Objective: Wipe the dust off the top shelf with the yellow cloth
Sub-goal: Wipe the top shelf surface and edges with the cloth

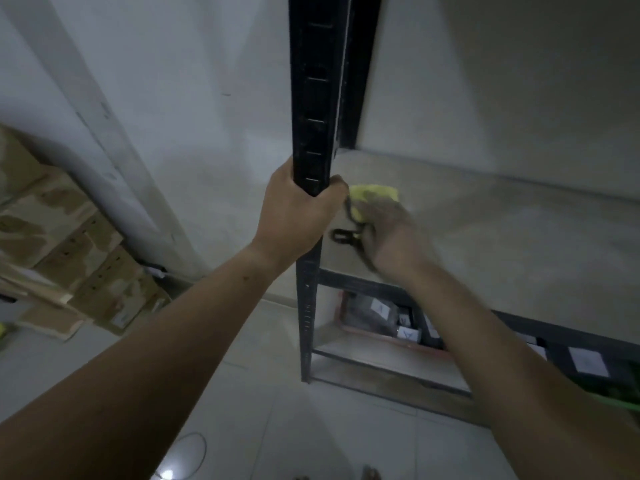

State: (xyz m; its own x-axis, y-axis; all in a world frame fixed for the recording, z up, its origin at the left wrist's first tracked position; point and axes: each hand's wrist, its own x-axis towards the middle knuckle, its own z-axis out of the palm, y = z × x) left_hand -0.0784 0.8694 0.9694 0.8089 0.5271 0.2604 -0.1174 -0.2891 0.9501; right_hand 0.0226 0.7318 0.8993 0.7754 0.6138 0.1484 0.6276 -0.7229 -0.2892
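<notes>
A: Cloth?
B: Yellow cloth (372, 199), frame centre, pressed on the top shelf (485, 230) under your blurred right hand (388, 230).
A: Left?
B: Left hand (298, 209) clamped round the black post (317, 98). Press flat, sweep from this corner outward.

Matt black metal upright (317, 98), soft yellow cloth (372, 199), pale matt shelf board (502, 230), brown cardboard boxes (59, 230)

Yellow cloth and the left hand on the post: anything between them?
Head view: nothing. The yellow cloth, under the blurred right hand on the top shelf, sits right beside the left hand gripping the black post.
</notes>
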